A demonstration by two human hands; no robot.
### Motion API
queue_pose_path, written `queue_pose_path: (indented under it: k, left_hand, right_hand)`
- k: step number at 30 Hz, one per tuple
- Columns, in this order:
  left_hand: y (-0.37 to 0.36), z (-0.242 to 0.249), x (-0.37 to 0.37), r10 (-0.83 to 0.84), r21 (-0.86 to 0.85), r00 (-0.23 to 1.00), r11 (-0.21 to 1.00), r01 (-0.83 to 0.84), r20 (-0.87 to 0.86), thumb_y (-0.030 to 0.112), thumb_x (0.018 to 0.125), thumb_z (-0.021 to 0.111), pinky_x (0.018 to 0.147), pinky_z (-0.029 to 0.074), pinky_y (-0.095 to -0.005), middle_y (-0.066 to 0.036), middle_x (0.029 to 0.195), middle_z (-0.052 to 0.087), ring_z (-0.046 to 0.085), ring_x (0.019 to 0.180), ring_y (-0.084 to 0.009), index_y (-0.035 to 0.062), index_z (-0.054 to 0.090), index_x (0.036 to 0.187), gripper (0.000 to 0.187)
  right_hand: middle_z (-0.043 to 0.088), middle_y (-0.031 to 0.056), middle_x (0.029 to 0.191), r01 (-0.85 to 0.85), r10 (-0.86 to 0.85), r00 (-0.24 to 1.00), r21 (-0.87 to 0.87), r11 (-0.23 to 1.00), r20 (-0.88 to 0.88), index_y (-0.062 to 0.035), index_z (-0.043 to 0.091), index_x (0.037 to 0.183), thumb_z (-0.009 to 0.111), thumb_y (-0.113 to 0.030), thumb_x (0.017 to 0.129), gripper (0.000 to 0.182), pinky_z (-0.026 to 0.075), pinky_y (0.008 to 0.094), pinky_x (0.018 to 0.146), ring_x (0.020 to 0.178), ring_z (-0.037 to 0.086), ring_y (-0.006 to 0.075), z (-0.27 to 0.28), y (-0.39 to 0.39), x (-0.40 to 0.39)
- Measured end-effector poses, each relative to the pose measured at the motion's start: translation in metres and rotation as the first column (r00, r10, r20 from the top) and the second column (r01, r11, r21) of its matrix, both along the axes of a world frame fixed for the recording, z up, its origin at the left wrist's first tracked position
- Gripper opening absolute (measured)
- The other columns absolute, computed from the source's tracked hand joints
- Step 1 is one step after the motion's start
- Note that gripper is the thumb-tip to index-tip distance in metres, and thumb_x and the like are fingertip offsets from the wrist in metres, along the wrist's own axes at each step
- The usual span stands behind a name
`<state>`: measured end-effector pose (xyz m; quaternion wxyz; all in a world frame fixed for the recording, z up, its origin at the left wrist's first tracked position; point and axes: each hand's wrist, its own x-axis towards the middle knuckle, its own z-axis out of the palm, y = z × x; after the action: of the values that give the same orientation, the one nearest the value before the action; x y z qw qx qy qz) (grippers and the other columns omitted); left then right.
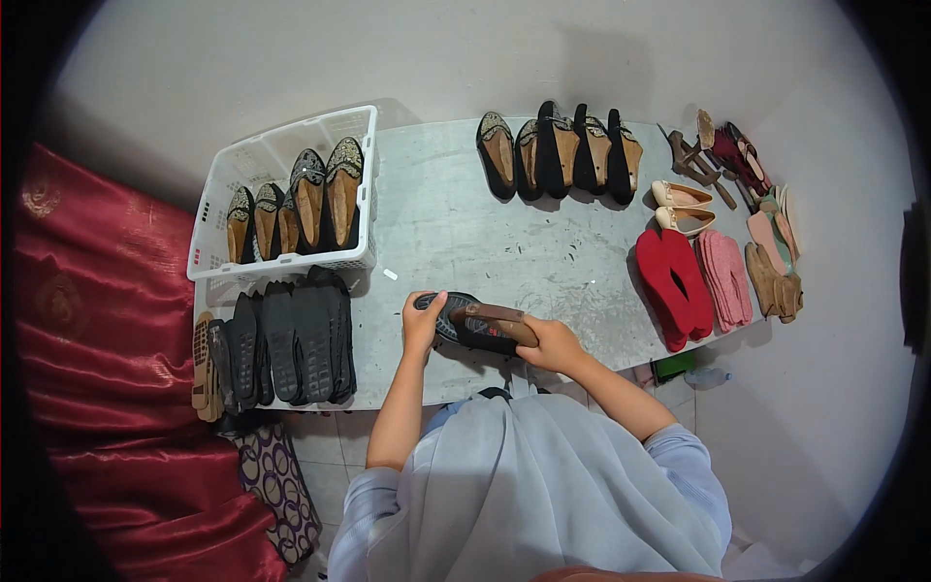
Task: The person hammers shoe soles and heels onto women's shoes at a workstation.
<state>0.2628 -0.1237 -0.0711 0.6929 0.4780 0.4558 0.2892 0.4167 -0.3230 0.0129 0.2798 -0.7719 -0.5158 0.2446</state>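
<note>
In the head view, my left hand (419,322) is closed around one end of a black shoe (444,330), its patterned sole turned up. A small red mark shows on the sole. My right hand (553,346) grips the wooden handle of a brown hammer (495,314). The hammer's head lies over the sole, seemingly touching it. My right forearm and the hammer hide part of the shoe.
On the grey table (427,223) stand a white plastic basket (281,264) of shoes, black soles (301,339), a row of black shoes (558,155), red insoles (669,291) and pink insoles (723,276). Tools (690,160) lie back right. A red curtain (126,339) hangs left.
</note>
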Motion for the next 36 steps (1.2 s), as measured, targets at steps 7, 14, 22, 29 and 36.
queue_pose_path:
  k: [7, 14, 22, 29, 36]
  left_hand:
    - [0.002, -0.006, 0.000, -0.044, 0.045, 0.999, 0.998, 0.043, 0.003, 0.025, 0.079, 0.075, 0.066, 0.047, -0.0238, -0.005, 0.082, 0.061, 0.057, 0.072, -0.0105, 0.0017, 0.058, 0.094, 0.032]
    - [0.007, -0.032, -0.004, -0.032, 0.176, 0.997, 0.983, 0.043, -0.067, 0.035, 0.091, 0.059, 0.076, 0.044, -0.0268, -0.007, 0.084, 0.061, 0.056, 0.080, -0.0141, 0.0006, 0.060, 0.093, 0.034]
    - [0.007, -0.028, -0.011, -0.007, 0.244, 0.981, 0.968, 0.055, -0.192, 0.044, 0.100, 0.030, 0.082, 0.042, -0.0318, -0.010, 0.087, 0.061, 0.055, 0.086, -0.0208, 0.0013, 0.062, 0.093, 0.054]
    - [0.003, -0.020, -0.004, 0.066, 0.254, 0.962, 0.967, 0.003, -0.263, 0.045, 0.100, 0.029, 0.081, 0.043, -0.0331, -0.012, 0.084, 0.062, 0.057, 0.082, -0.0228, 0.0002, 0.062, 0.092, 0.056]
    - [0.003, -0.027, -0.001, 0.148, 0.225, 0.966, 0.969, -0.099, -0.210, 0.048, 0.099, 0.023, 0.082, 0.045, -0.0365, -0.016, 0.087, 0.065, 0.061, 0.085, -0.0280, -0.0014, 0.064, 0.091, 0.065]
  right_hand:
    - [0.064, 0.0149, 0.076, -0.016, 0.021, 0.996, -0.064, 0.998, 0.088, -0.0101, 0.058, 0.093, 0.069, -0.026, 0.068, 0.032, 0.048, 0.0438, 0.062, 0.072, 0.062, 0.0371, 0.014, -0.033, 0.025]
    - [0.059, 0.0174, 0.068, 0.090, -0.092, 0.995, -0.084, 0.992, -0.021, -0.0043, 0.059, 0.087, 0.068, -0.021, 0.064, 0.029, 0.045, 0.0394, 0.056, 0.061, 0.060, 0.0340, 0.009, -0.060, 0.040]
    - [0.061, 0.0177, 0.069, 0.061, -0.065, 0.997, -0.065, 0.996, -0.050, -0.0062, 0.058, 0.085, 0.066, -0.024, 0.066, 0.027, 0.046, 0.0423, 0.058, 0.066, 0.061, 0.0368, 0.014, -0.025, 0.035]
    - [0.063, 0.0181, 0.075, -0.028, 0.028, 0.999, -0.019, 0.999, 0.022, -0.0071, 0.057, 0.088, 0.065, -0.025, 0.068, 0.027, 0.048, 0.0448, 0.062, 0.072, 0.062, 0.0383, 0.020, 0.019, 0.021]
    - [0.064, 0.0202, 0.077, -0.079, 0.079, 0.997, -0.043, 0.996, 0.004, -0.0082, 0.057, 0.094, 0.064, -0.025, 0.071, 0.029, 0.049, 0.0469, 0.065, 0.074, 0.061, 0.0401, 0.018, 0.050, -0.004]
